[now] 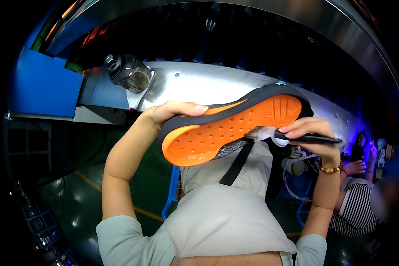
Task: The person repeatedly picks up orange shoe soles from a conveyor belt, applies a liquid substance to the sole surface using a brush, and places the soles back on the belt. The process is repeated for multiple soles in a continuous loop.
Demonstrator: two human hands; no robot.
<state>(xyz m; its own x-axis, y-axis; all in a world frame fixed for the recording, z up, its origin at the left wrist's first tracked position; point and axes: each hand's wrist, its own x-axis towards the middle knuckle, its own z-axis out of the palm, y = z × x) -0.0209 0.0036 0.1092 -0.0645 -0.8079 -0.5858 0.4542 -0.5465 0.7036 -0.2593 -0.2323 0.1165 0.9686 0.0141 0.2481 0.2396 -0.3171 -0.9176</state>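
Observation:
An orange shoe sole (235, 124) with a black rim is tilted so that its dimpled face shows to me. My left hand (177, 111) grips its far edge near the rounded end, thumb over the rim and the other fingers hidden behind. In my right hand (312, 133) is a brush (308, 137) with a black handle, held between thumb and fingers. Its dark bristles (255, 133) touch the sole around the middle, beside a black textured patch (230, 148). A wet shine shows on the orange surface at the rounded end.
Beyond the sole runs a metal ledge (173, 80) below a dark machine opening. A dark see-through bottle (128, 73) lies at left on a white cloth, near a blue box (44, 84). At right, another person in stripes (359, 206) sits close by.

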